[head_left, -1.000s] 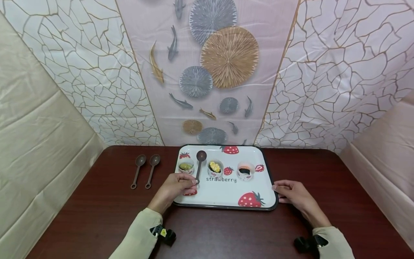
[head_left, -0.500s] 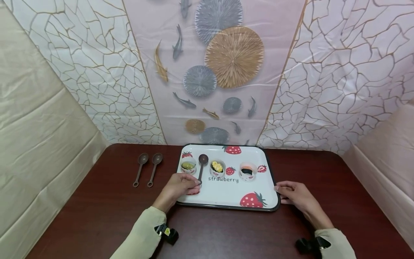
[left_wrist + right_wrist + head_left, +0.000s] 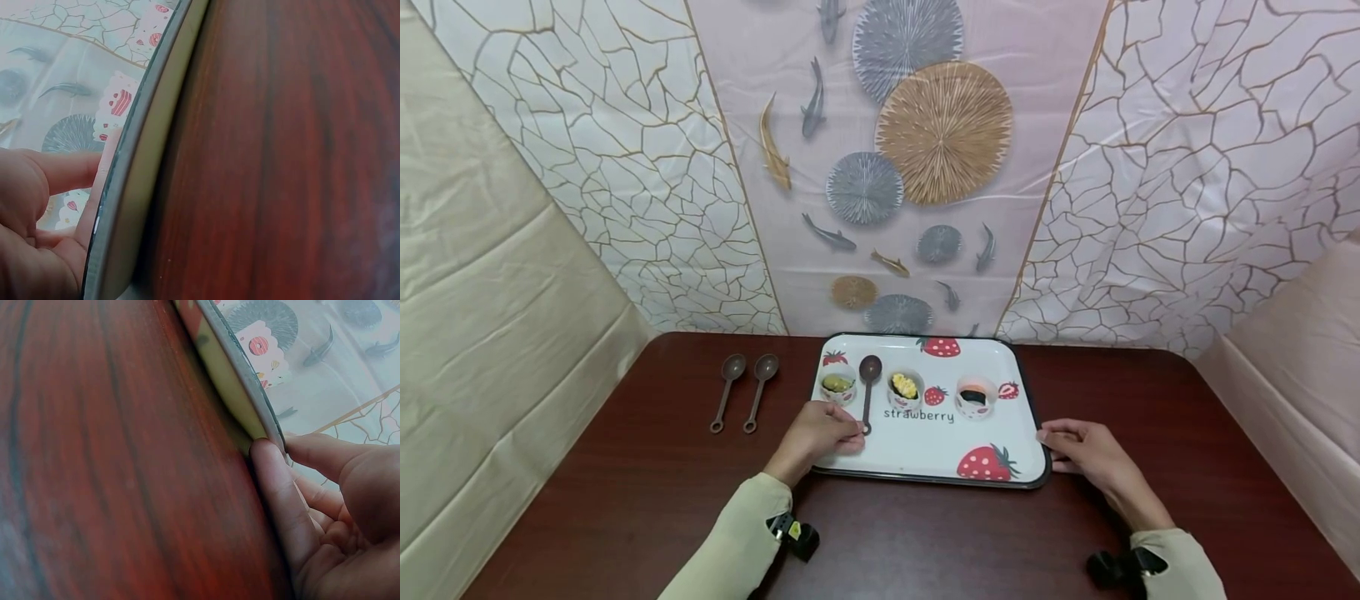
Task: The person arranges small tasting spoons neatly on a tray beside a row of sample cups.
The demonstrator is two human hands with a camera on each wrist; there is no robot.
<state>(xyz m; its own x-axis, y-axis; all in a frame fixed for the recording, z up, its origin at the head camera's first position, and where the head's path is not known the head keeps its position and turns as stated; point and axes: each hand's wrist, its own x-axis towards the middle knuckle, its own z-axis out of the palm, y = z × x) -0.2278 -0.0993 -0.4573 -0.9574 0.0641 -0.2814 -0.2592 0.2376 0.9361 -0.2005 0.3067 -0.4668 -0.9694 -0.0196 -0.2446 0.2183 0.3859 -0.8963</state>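
A white strawberry-print tray (image 3: 917,454) with a dark rim lies on the table. On it rests a brown long-handled spoon (image 3: 868,392), bowl end away from me. My left hand (image 3: 820,437) reaches over the tray's left part and pinches the ring end of the spoon's handle between its fingertips. With thumb and finger my right hand (image 3: 1093,458) grips the tray's right rim; the rim shows between them in the right wrist view. Small paper cups hold food: a green one (image 3: 838,385) left of the spoon, a yellow one (image 3: 905,388) right of it, a black-and-orange one (image 3: 975,397) farther right.
Two more brown spoons, a left one (image 3: 727,392) and a right one (image 3: 761,392), lie side by side on the table (image 3: 647,467), left of the tray. A patterned cloth (image 3: 940,275) hangs behind the table, with beige cloth (image 3: 512,375) along the side.
The spoon's handle end has swung right and toward me with the left hand, so it now points nearly straight. The right hand keeps hold of the tray rim. The head view shifted slightly.
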